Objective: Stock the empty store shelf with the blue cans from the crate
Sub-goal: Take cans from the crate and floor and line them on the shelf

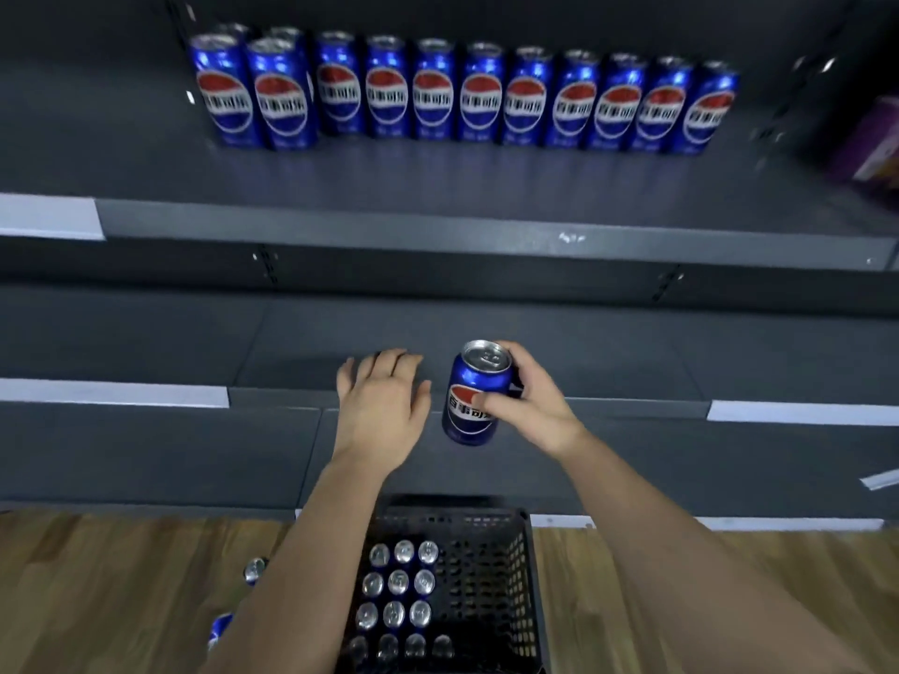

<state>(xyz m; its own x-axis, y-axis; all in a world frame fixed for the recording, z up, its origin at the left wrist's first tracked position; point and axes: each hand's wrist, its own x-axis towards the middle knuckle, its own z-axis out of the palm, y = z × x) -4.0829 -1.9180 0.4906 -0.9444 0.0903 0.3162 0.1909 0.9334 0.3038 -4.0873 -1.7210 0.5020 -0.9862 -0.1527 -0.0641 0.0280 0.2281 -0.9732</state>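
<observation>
The blue aluminium can [479,391] with the red-and-white emblem is in the right hand [525,406], upright with its silver top showing. The thumb lies across the label and the other fingers [523,364] wrap the far side, a grasp round the body that leaves the base free for setting down. The left hand [382,406] hovers just left of those fingers, palm down, its own fingers released and spread, holding nothing. Whether it touches the lower dark grey shelf [146,342] beneath it I cannot tell.

Well above the fingers, on the upper dark grey metal store shelf [438,177], a row of matching blue cans [479,94] stands upright with labels facing out. The row is doubled at its left end, so a front row seems to be starting there. Below the fingers, the black plastic mesh crate [486,586] sits on the wooden floor [121,576], with unshelved cans [399,583] packed upright in its left part. Two loose cans [254,570] show left of the crate. The held can is probably bound for that front row.
</observation>
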